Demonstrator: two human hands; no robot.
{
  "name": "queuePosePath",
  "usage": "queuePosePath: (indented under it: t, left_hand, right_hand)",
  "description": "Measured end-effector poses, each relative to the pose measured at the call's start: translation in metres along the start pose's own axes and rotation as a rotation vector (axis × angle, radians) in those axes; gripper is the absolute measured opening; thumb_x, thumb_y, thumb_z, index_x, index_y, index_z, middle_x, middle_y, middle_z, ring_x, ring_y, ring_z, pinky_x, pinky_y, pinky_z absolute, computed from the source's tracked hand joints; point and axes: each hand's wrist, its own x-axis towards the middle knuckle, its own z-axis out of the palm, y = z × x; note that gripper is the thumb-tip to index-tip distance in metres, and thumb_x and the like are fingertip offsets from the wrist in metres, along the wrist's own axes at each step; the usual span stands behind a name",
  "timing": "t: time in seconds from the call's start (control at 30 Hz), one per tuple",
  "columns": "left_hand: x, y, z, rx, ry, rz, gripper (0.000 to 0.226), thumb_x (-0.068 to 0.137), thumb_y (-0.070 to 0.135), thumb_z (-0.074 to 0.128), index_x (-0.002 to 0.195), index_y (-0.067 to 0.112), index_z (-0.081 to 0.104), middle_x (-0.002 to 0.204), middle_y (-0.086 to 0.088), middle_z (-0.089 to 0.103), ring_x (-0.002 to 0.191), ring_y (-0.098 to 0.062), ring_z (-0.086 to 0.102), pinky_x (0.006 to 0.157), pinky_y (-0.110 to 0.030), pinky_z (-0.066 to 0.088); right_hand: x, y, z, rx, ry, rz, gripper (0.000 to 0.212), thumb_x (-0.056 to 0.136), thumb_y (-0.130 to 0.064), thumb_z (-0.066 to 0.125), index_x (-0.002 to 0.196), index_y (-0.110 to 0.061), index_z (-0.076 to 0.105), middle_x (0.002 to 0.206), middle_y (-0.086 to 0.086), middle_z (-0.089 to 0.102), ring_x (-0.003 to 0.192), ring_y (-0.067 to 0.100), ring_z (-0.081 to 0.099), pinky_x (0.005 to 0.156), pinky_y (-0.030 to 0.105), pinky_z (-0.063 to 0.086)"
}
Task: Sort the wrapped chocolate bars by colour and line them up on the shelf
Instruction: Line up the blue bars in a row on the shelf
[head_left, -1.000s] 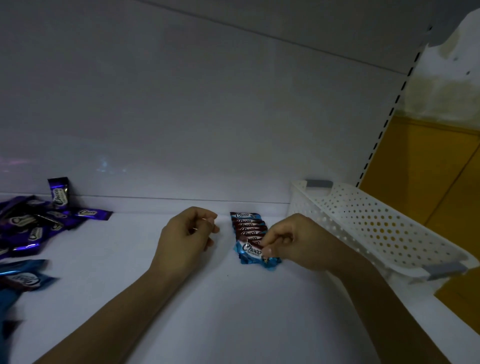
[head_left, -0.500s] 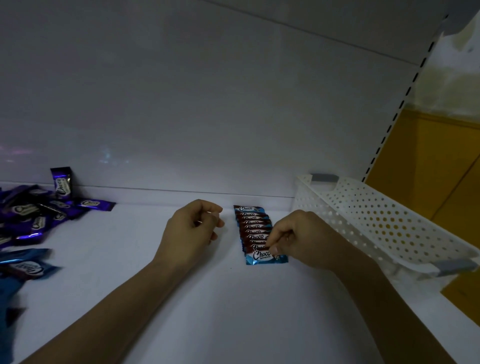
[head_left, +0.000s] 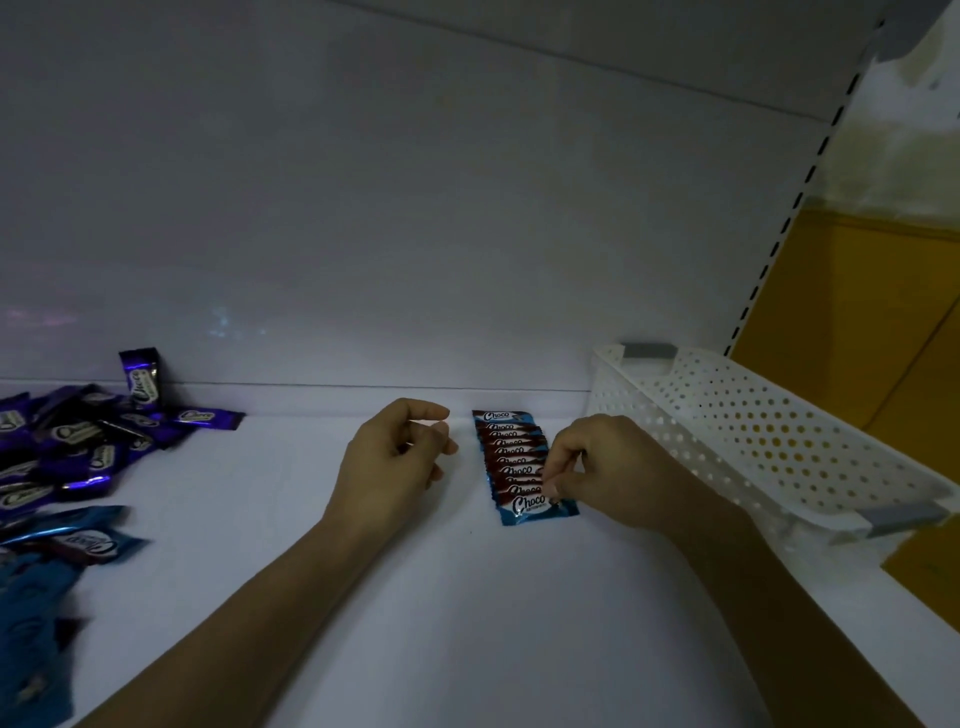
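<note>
A row of several light-blue wrapped chocolate bars (head_left: 514, 457) lies overlapped on the white shelf (head_left: 467, 597), running from the back wall toward me. My right hand (head_left: 597, 467) pinches the right edge of the nearest bar (head_left: 530, 506) in that row. My left hand (head_left: 400, 449) hovers just left of the row, fingers curled, holding nothing. A heap of purple bars (head_left: 78, 436) lies at the far left, one of them standing against the wall. Loose blue bars (head_left: 67, 540) lie at the left front edge.
A white perforated plastic basket (head_left: 753, 441) with grey handles stands tilted at the right, close to my right hand. The shelf's back wall rises just behind the row. Bare shelf lies between the purple heap and my left hand.
The nearest blue bar has been drawn back into line at the front of the row, with my right hand staying on its edge. My left hand has barely moved.
</note>
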Motion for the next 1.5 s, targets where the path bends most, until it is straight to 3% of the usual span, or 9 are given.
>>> queuePosePath:
  t: [0.23,0.37,0.73,0.9,1.0,1.1,1.2,1.3,1.5]
  left_hand:
    - [-0.013,0.009,0.0,0.226,0.058,0.189,0.024,0.095,0.011,0.051,0.086,0.03,0.062,0.072,0.013,0.067,0.068,-0.005,0.062,0.063,-0.025,0.052]
    - [-0.023,0.019,-0.002,0.488,0.095,0.282,0.015,0.095,0.02,0.052,0.105,0.027,0.062,0.085,0.012,0.064,0.077,-0.007,0.058,0.068,-0.026,0.048]
    - [-0.098,0.064,-0.141,0.972,0.05,0.384,0.037,0.092,0.045,0.057,0.124,0.028,0.058,0.117,0.013,0.061,0.107,-0.008,0.053,0.085,-0.033,0.048]
    - [-0.14,0.047,-0.201,1.347,-0.029,0.148,0.085,0.073,0.083,0.045,0.146,0.042,0.026,0.158,0.006,0.017,0.144,-0.017,0.014,0.117,-0.042,0.014]
    - [-0.144,0.032,-0.215,1.362,-0.053,-0.1,0.104,0.061,0.093,0.041,0.145,0.053,-0.005,0.16,0.009,-0.017,0.146,-0.019,-0.02,0.113,-0.061,-0.01]
    - [-0.141,0.024,-0.217,1.281,-0.058,-0.209,0.111,0.057,0.095,0.042,0.148,0.047,0.001,0.162,0.006,-0.004,0.149,-0.022,-0.004,0.113,-0.065,0.001]
    - [-0.145,0.018,-0.217,1.309,-0.029,-0.121,0.103,0.062,0.093,0.032,0.148,0.036,0.025,0.154,0.005,0.031,0.14,-0.021,0.028,0.112,-0.053,0.017]
    - [-0.147,0.015,-0.219,1.292,-0.002,-0.03,0.091,0.068,0.088,0.037,0.143,0.036,0.036,0.145,0.005,0.042,0.132,-0.018,0.036,0.109,-0.047,0.023]
    - [-0.143,0.009,-0.218,1.258,0.064,-0.22,0.113,0.051,0.098,0.033,0.148,0.047,0.008,0.162,0.003,-0.004,0.148,-0.027,-0.006,0.112,-0.064,-0.003]
  right_hand:
    - [-0.001,-0.012,0.004,0.095,0.214,-0.025,0.01,0.093,-0.018,0.055,0.093,-0.024,0.063,0.097,-0.006,0.06,0.081,0.003,0.058,0.074,0.018,0.048]
    - [-0.002,-0.035,0.014,0.067,0.284,-0.083,0.027,0.095,-0.02,0.052,0.122,-0.021,0.057,0.117,-0.003,0.058,0.1,0.009,0.056,0.089,0.021,0.043]
    - [0.003,-0.139,0.064,-0.006,-0.085,-0.446,0.048,0.099,-0.036,0.043,0.145,-0.028,0.03,0.15,-0.009,0.031,0.135,0.014,0.031,0.108,0.027,0.027]
    - [0.012,-0.203,0.098,0.113,-0.114,-0.493,0.042,0.1,-0.034,0.041,0.141,-0.028,0.036,0.147,-0.007,0.035,0.131,0.015,0.037,0.107,0.029,0.031]
    - [0.01,-0.224,0.12,0.231,-0.117,-0.454,0.043,0.1,-0.035,0.04,0.141,-0.025,0.037,0.145,-0.005,0.04,0.129,0.015,0.039,0.106,0.032,0.034]
    - [0.001,-0.227,0.138,0.218,-0.086,-0.481,0.044,0.099,-0.037,0.039,0.141,-0.024,0.038,0.142,-0.004,0.044,0.127,0.014,0.042,0.106,0.032,0.035]
    - [-0.005,-0.223,0.141,0.198,-0.085,-0.511,0.041,0.099,-0.035,0.041,0.138,-0.023,0.044,0.139,-0.003,0.048,0.125,0.015,0.044,0.105,0.03,0.033]
    - [-0.007,-0.221,0.141,0.248,-0.091,-0.516,0.036,0.098,-0.031,0.045,0.133,-0.021,0.05,0.132,-0.003,0.053,0.12,0.014,0.046,0.101,0.03,0.036]
    - [-0.007,-0.22,0.139,0.449,-0.035,-0.472,0.042,0.097,-0.031,0.047,0.137,-0.023,0.042,0.137,-0.004,0.045,0.124,0.011,0.041,0.095,0.021,0.033]
